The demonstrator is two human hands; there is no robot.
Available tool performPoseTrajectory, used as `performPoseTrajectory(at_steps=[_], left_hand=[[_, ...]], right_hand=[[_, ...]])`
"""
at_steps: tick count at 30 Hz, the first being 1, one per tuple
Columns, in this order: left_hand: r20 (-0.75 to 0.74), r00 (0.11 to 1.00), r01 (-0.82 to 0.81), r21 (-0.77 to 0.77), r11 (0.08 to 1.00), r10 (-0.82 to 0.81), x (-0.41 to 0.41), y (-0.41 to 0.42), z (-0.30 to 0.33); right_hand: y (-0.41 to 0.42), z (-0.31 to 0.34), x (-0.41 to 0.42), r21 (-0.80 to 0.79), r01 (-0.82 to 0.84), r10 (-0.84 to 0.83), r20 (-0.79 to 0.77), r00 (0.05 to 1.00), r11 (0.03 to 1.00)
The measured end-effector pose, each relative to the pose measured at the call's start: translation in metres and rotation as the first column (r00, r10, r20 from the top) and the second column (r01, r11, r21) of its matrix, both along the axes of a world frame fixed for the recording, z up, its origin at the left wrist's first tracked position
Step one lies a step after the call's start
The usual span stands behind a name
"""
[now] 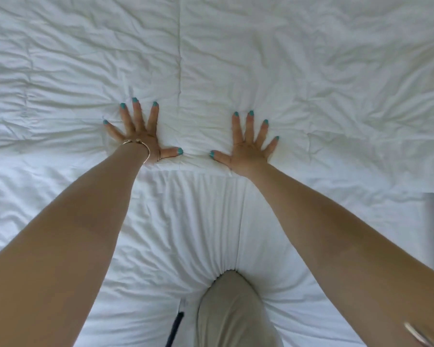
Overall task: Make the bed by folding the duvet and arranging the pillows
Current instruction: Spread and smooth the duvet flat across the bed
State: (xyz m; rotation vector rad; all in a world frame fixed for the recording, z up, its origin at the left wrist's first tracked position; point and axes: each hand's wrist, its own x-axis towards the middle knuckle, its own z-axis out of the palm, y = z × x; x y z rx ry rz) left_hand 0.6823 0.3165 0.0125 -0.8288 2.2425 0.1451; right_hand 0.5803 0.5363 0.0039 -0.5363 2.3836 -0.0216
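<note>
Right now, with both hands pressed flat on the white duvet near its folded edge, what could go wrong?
1. The left hand and right hand press with spread fingers on the wrinkled white duvet; sliding outward may push the creases sideways instead of flattening them.
2. The folded edge lies just below the palms, so a hard push could shift it crooked.
3. The knee in beige trousers sinks into the white sheet, bunching it into pleats.

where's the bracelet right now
In the head view, the gold bracelet sits on the left wrist, just behind the left hand pressed flat on the white duvet.
</note>
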Motion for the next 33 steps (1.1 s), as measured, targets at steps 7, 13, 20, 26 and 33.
performPoseTrajectory(at_steps=[7, 13, 20, 26, 33], left_hand=[[-0.206, 0.969, 0.181, 0.205, 0.962, -0.138, 0.142, 0.069, 0.020], [-0.105, 0.973, 0.226, 0.238, 0.945, -0.206, 0.334, 0.122, 0.004], [-0.199, 0.939, 0.327, 0.256, 0.910, -0.281, 0.398, 0.128, 0.006], [-0.202, 0.907, 0.420, 0.340, 0.842, -0.370, 0.451, 0.105, 0.016], [-0.072, 0.972, 0.233, 0.463, 0.855, -0.225, 0.489, 0.108, 0.040]], right_hand=[[0.054, 0.029, 0.149, -0.007, -0.061, 0.061, 0.000, 0.998, 0.998], [0.085, 0.029, 0.289, 0.087, -0.003, -0.019, 0.252, 0.968, 0.996], [0.096, 0.051, 0.371, 0.157, 0.073, -0.113, 0.266, 0.957, 0.985], [0.099, 0.062, 0.454, 0.232, 0.034, -0.117, 0.354, 0.928, 0.972], [0.100, 0.077, 0.500, 0.183, 0.063, -0.142, 0.456, 0.879, 0.981]])
